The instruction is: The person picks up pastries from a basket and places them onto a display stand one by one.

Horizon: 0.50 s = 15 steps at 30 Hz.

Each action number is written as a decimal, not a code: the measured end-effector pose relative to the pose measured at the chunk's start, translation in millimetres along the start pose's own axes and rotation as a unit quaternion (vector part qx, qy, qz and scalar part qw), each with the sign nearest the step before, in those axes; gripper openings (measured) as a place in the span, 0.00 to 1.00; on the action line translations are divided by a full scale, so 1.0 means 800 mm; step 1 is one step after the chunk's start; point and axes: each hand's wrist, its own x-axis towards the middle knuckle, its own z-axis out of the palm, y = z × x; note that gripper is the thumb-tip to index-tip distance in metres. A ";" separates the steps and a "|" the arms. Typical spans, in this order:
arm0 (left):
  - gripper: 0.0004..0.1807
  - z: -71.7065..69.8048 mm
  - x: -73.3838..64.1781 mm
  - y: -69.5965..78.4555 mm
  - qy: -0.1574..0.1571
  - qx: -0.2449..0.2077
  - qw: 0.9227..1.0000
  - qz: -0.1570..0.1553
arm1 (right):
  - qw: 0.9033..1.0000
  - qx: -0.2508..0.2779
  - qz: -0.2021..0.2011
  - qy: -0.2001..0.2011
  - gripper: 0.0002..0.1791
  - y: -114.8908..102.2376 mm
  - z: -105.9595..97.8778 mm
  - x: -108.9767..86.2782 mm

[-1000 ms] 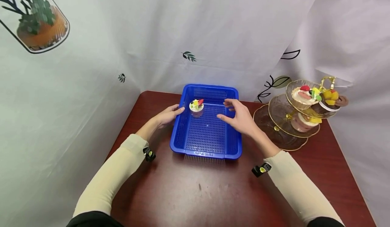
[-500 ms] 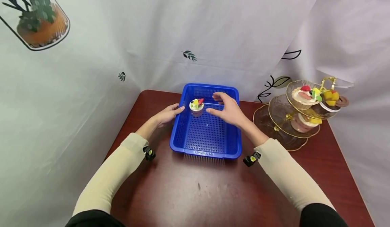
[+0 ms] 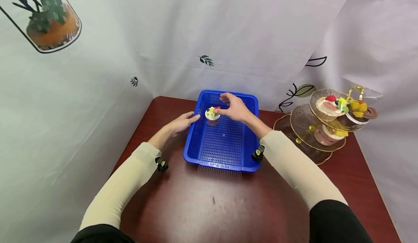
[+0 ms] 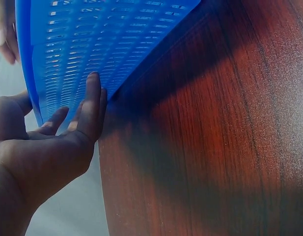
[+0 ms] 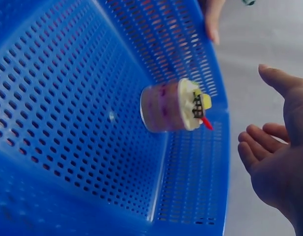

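Note:
A small dessert cup (image 3: pixel 212 117) with white cream and red, yellow and dark toppings stands upright in the far left part of a blue plastic basket (image 3: pixel 223 166). My left hand (image 3: pixel 179 123) holds the basket's left rim, its thumb over the edge and its fingers (image 4: pixel 92 105) along the perforated outer wall. Over the basket, my right hand (image 3: pixel 236 107) reaches toward the cup with thumb and fingers spread apart. Nothing sits between them in the right wrist view, where the cup (image 5: pixel 166 107) stands apart from the hand (image 5: pixel 284 142).
A tiered glass stand (image 3: pixel 307 127) with gold rims is at the right, bearing several desserts, among them a fruit-topped cup (image 3: pixel 356 114). The basket rests on a dark red wooden table (image 3: pixel 209 206). White printed cloth (image 3: pixel 261 36) hangs close behind.
My right hand has moved left across the basket, from its right side to just by the dessert cup. The left hand, basket and cup keep their places.

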 end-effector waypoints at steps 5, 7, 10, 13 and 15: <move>0.34 -0.001 0.000 -0.001 0.004 0.013 1.000 0.001 | 0.999 -0.012 0.019 -0.024 0.43 0.001 0.011 0.019; 0.34 -0.002 0.000 -0.001 0.005 0.011 1.000 0.000 | 0.999 -0.013 0.028 -0.029 0.44 0.003 0.016 0.026; 0.33 -0.001 0.000 0.000 0.004 0.008 1.000 0.001 | 0.998 -0.021 0.039 -0.036 0.46 0.011 0.024 0.035; 0.32 0.000 0.001 0.001 0.004 0.007 1.000 0.003 | 0.997 -0.039 0.050 -0.041 0.47 0.021 0.033 0.041; 0.32 0.001 0.001 0.000 0.003 0.005 1.000 0.000 | 0.997 -0.045 0.055 -0.043 0.47 0.026 0.038 0.042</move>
